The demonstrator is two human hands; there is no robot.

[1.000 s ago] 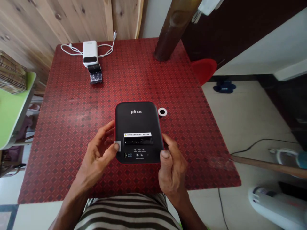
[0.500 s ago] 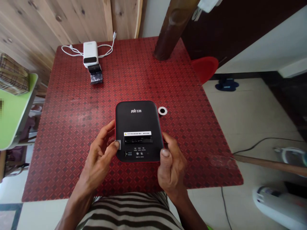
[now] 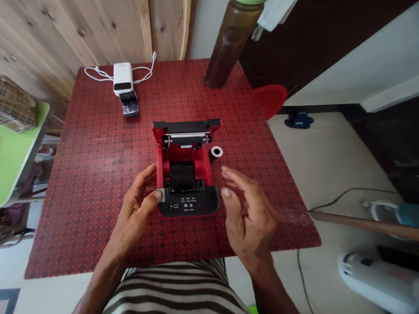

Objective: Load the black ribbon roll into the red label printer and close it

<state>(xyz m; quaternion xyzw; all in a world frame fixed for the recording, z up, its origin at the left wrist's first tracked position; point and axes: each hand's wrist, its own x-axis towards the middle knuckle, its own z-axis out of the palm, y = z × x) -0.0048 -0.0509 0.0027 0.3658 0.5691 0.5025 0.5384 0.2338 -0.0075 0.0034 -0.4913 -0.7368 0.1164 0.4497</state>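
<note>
A red and black label printer (image 3: 188, 207) sits on the table in front of me with its lid (image 3: 188, 126) raised. Inside its red bay lies a roll of shiny black material (image 3: 182, 175). My left hand (image 3: 139, 203) grips the printer's left front corner, thumb on a small grey tab and fingers along the side. To the right of the printer, my right hand (image 3: 250, 211) is apart from it, fingers spread and holding nothing. A small roll with a white end ring (image 3: 216, 151) stands close against the printer's right side.
At the back left is a white device (image 3: 123, 78) with a white cable (image 3: 144, 74) and a black strip (image 3: 130, 107) coming out of it. A tall brown bottle (image 3: 225, 48) stands at the back right of the red patterned table (image 3: 98, 144). A red stool (image 3: 271, 98) is beyond the right edge.
The printer's lid has gone from closed to raised, baring the bay and black roll. My right hand has let go of the printer and moved right; my left hand keeps its place.
</note>
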